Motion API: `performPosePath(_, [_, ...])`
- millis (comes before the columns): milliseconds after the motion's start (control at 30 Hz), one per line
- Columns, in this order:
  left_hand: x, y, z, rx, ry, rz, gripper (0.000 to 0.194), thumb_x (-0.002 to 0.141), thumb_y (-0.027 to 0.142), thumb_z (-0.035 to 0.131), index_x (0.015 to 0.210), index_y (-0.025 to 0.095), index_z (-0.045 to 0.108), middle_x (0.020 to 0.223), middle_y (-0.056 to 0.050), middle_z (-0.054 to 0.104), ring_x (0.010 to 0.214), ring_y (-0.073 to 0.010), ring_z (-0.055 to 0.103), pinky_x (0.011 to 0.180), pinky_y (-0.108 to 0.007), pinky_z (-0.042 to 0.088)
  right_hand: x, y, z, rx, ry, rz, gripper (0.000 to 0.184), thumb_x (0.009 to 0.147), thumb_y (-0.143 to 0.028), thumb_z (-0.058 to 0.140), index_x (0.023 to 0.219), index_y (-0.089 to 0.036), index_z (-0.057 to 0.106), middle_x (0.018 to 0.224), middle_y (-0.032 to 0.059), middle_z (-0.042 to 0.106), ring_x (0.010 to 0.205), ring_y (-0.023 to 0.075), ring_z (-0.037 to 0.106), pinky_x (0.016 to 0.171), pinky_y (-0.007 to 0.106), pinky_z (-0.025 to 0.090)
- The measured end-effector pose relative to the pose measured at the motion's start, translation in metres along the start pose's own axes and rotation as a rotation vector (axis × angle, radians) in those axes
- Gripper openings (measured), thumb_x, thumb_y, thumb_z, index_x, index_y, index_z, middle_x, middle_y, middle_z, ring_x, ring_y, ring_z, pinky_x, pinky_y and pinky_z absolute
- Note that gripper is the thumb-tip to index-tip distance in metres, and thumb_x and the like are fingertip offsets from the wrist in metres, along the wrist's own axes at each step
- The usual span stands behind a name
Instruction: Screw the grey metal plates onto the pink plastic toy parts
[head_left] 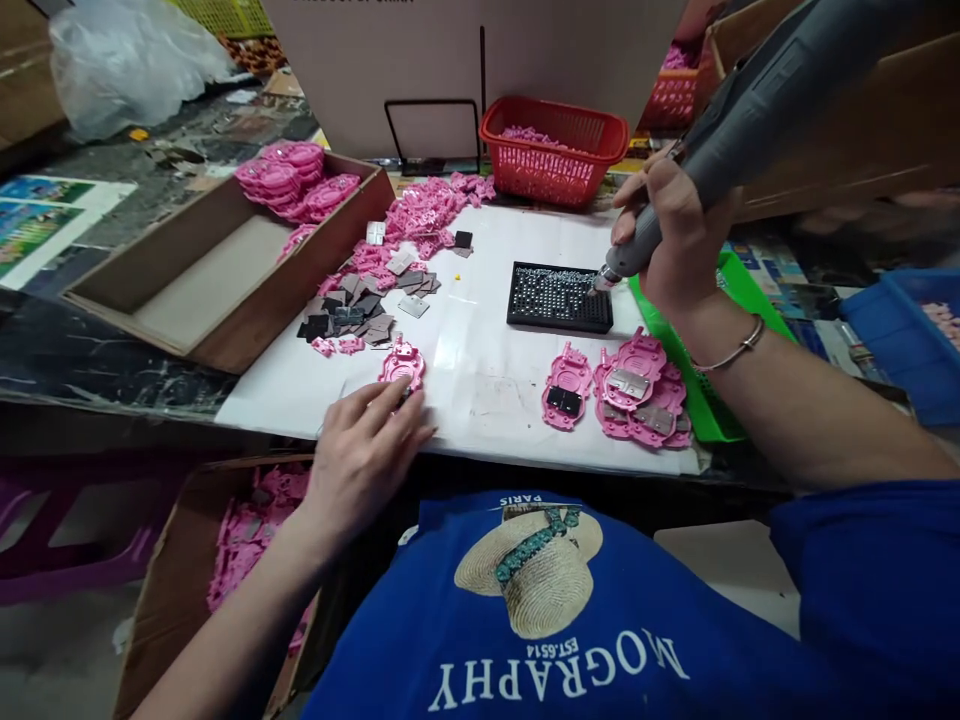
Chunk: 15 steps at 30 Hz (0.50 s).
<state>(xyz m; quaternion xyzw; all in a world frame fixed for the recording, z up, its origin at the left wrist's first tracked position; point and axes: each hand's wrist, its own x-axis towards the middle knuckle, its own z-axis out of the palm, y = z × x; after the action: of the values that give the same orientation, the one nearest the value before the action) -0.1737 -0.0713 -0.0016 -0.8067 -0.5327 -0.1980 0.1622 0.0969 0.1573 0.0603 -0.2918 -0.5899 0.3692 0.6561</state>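
My right hand (679, 235) is wrapped round a grey electric screwdriver (750, 130). Its tip reaches the right end of a black screw tray (559, 297) with small silver screws in its holes. My left hand (371, 440) lies over a pink plastic shell (403, 362) near the table's front edge, fingers stretched out and covering its lower part. Right of centre lies another pink shell with a black plate (564, 401) on it. Beside that is a stack of pink shells (641, 390) carrying metallic plates.
A cardboard box (202, 300) partly filled with pink shells stands left. Loose pink parts (431, 215) and grey plates (364, 310) lie mid-table. A red basket (555, 150) stands behind, a green tray (720, 400) right. A box of pink parts (255, 530) sits below the table's edge.
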Motion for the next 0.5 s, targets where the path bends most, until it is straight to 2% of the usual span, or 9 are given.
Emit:
performPosePath(100, [-0.014,-0.013,-0.001,0.015,-0.042,-0.004,0.035,0.091,0.022,0.064,0.125,0.020,0.055,0.123,-0.014,0.067,0.104,-0.0301,0.063,0.083,-0.045,0.055,0.001,0.005,0.002,0.011,0.025,0.010,0.034,0.066,-0.060,0.076,0.074,-0.033,0.057,0.065,-0.0066,0.065,0.050,0.0133,0.048,0.046,0.034,0.034])
performPosePath(200, [-0.014,-0.013,0.007,-0.032,0.005,0.007,0.034,0.091,0.016,0.063,0.124,0.018,0.056,0.121,-0.015,0.068,0.101,-0.0279,0.063,0.085,-0.043,0.056,0.001,0.007,0.004,0.031,0.034,-0.002,0.036,0.066,-0.059,0.077,0.073,-0.031,0.056,0.062,-0.0063,0.064,0.046,0.0120,0.048,0.042,0.032,0.031])
performPosePath(333, [-0.005,-0.001,0.020,-0.114,0.049,0.013,0.033,0.091,0.012,0.060,0.124,0.018,0.057,0.122,-0.014,0.067,0.105,-0.0269,0.061,0.088,-0.041,0.057,0.002,0.012,0.004,0.025,0.025,-0.035,0.041,0.065,-0.063,0.077,0.071,-0.030,0.054,0.061,-0.0046,0.063,0.042,0.0117,0.048,0.039,0.031,0.032])
performPosePath(500, [0.015,0.028,0.035,-0.251,0.064,0.085,0.029,0.092,0.012,0.058,0.122,0.013,0.059,0.124,-0.016,0.066,0.108,-0.0262,0.059,0.090,-0.041,0.057,0.002,0.015,0.000,0.001,0.030,-0.043,0.044,0.064,-0.067,0.077,0.069,-0.030,0.053,0.062,-0.0030,0.063,0.043,0.0129,0.050,0.038,0.031,0.034])
